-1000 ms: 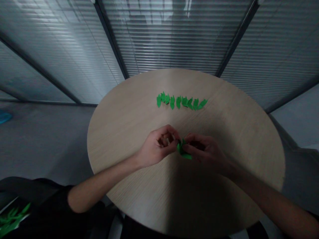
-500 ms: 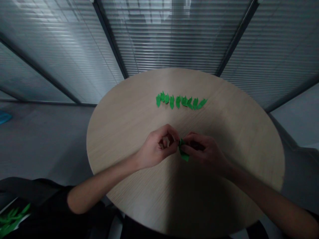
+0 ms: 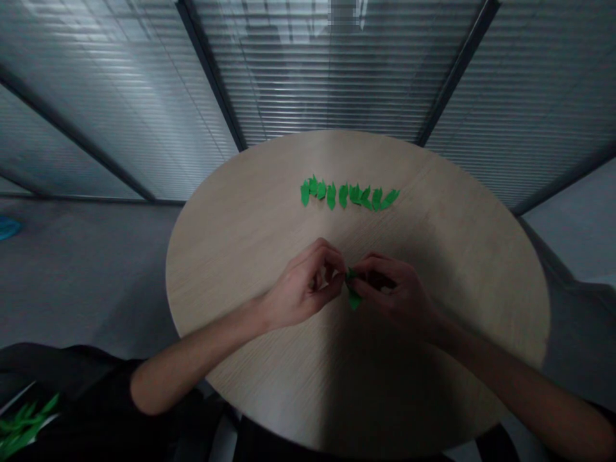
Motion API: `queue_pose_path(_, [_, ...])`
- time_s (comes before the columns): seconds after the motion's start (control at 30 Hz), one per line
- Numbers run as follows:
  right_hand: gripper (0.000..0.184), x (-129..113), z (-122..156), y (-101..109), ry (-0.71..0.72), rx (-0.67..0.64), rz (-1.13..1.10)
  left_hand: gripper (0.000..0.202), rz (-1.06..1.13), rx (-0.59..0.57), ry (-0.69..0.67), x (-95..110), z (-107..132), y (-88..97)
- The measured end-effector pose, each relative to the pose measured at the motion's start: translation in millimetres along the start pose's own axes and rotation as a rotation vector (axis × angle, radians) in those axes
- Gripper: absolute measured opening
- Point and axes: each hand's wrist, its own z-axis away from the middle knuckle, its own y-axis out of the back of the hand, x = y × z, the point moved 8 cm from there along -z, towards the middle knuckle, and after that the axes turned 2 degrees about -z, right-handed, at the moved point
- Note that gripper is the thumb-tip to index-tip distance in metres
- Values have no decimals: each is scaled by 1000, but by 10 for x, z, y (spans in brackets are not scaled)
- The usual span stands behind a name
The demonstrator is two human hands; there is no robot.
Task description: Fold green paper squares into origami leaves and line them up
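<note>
Over the near middle of the table, my left hand [image 3: 301, 285] and my right hand [image 3: 397, 289] meet with their fingertips pinched on a small green paper leaf [image 3: 355, 299]. Its lower end hangs down below the fingers and comes to a point. The left fingertips touch its upper left edge, while the right thumb and fingers cover much of its right side. Beyond the hands lies a row of several green paper leaves [image 3: 343, 196], some of them overlapping.
The round wooden table [image 3: 231, 212] stands in front of me. Behind it are glass partitions with blinds [image 3: 327, 96]. More green leaves [image 3: 26, 420] are at the lower left, beside my dark sleeve. A blue object [image 3: 7, 227] is on the floor at far left.
The leaf between my fingers has turned a little, and its lower end now looks narrower and more pointed. Both hands stay in nearly the same place.
</note>
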Motion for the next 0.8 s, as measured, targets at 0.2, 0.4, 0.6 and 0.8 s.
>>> queue_pose_path(0.2, [5,-17,2,4,26,-7,8,9,-20,3,-7,3,3,0])
queue_pose_path(0.4, [7,-9,21,15,50,37,25,6,-24,8,30,-13,8,5])
queue_pose_path(0.6, [4,-47,29,14,113,34,67,7,-32,10,18,-3,13,12])
queue_pose_path(0.8, [3,-41,30,24,80,41,61,7,-51,30,-16,21,-1,19])
